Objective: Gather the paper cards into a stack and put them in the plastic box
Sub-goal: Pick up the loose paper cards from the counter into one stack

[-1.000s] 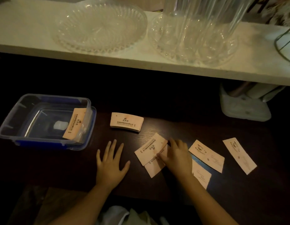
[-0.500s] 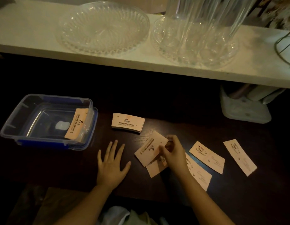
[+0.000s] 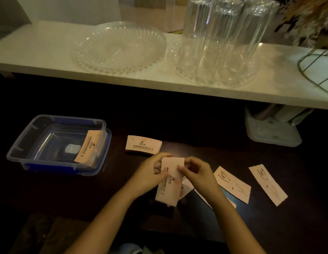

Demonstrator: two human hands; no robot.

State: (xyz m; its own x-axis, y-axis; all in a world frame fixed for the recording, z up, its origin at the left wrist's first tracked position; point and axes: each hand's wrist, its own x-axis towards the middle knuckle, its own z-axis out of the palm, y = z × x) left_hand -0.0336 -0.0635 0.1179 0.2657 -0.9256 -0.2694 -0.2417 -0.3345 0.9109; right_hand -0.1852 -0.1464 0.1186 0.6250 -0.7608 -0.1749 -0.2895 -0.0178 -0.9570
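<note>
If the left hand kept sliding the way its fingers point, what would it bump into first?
The left hand points rightward, so it would meet the right hand first, which holds the same cards. Depth between them is hard to judge.

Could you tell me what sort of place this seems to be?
Probably a home or small shop counter: a dark wooden table under a white shelf holding cut-glass plates and upturned tumblers.
</note>
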